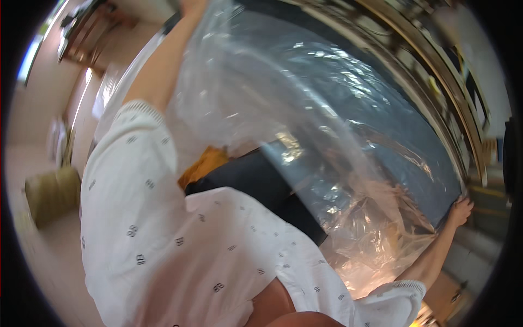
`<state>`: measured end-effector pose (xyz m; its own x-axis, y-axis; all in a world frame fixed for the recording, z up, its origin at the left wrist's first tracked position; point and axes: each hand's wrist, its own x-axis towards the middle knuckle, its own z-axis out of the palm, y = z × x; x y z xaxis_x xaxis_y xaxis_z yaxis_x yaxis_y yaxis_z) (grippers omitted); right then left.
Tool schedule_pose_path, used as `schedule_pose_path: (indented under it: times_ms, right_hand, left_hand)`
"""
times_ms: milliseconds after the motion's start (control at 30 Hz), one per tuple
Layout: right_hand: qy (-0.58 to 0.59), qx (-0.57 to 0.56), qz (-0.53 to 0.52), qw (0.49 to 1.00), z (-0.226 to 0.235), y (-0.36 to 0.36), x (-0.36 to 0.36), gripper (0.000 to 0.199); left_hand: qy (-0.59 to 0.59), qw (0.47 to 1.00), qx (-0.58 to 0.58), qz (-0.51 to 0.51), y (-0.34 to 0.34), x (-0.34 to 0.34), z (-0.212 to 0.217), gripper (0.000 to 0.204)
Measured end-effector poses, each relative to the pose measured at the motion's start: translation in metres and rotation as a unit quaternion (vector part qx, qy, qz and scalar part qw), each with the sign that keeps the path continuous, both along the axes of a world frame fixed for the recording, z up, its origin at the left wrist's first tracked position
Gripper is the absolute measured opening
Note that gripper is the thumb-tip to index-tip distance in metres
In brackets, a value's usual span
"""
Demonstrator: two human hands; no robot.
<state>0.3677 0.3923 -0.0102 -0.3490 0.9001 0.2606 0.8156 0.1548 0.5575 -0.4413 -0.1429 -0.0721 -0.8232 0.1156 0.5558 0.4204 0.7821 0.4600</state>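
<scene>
A large sheet of clear plastic film [239,98] spreads between my raised arms, wrinkled and full of glare. Beneath it, or wrapped in it, lies a broad dark blue-grey panel [403,136]. My right hand [462,211] is at the panel's lower right corner, its fingers curled on the edge where the film ends. Reaching far up and left, my left hand [192,5] is next to the film's upper edge; the top of the picture cuts off its fingers. Black trousers [245,180] show below the film, beside a piece of orange-brown cloth [206,163].
Wooden rails [436,60] of a rack or frame run along the far right side. On the floor at the left stands an olive-brown bundle [53,195], with a wooden table [90,41] farther back. A brown cardboard box [444,297] is at the lower right.
</scene>
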Motion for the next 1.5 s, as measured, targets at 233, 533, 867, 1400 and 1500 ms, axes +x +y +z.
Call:
schedule_pose_path:
  times_ms: [233, 533, 867, 1400, 1500]
  right_hand:
    - [0.418, -0.221, 0.513, 0.716, 0.033, -0.217, -0.244, 0.010]
    - [0.384, -0.562, 0.528, 0.508, -0.128, -0.439, -0.385, 0.056]
    - [0.600, -0.616, 0.301, 0.413, 0.032, -0.395, -0.265, 0.015]
    - [0.432, -0.368, 0.353, 0.744, 0.047, -0.380, -0.204, 0.022]
    - [0.393, -0.320, 0.352, 0.787, 0.106, -0.231, -0.001, 0.024]
  left_hand:
    - [0.027, 0.990, 0.123, -0.065, 0.040, 0.004, -0.001, 0.027]
    - [0.002, 0.985, 0.167, 0.044, 0.067, -0.005, 0.008, 0.023]
    - [0.048, 0.957, 0.283, -0.041, 0.011, -0.034, -0.020, 0.021]
    - [0.011, 0.948, 0.314, -0.057, 0.042, 0.002, 0.004, 0.017]
    - [0.026, 0.936, 0.346, -0.051, 0.028, 0.010, 0.014, 0.019]
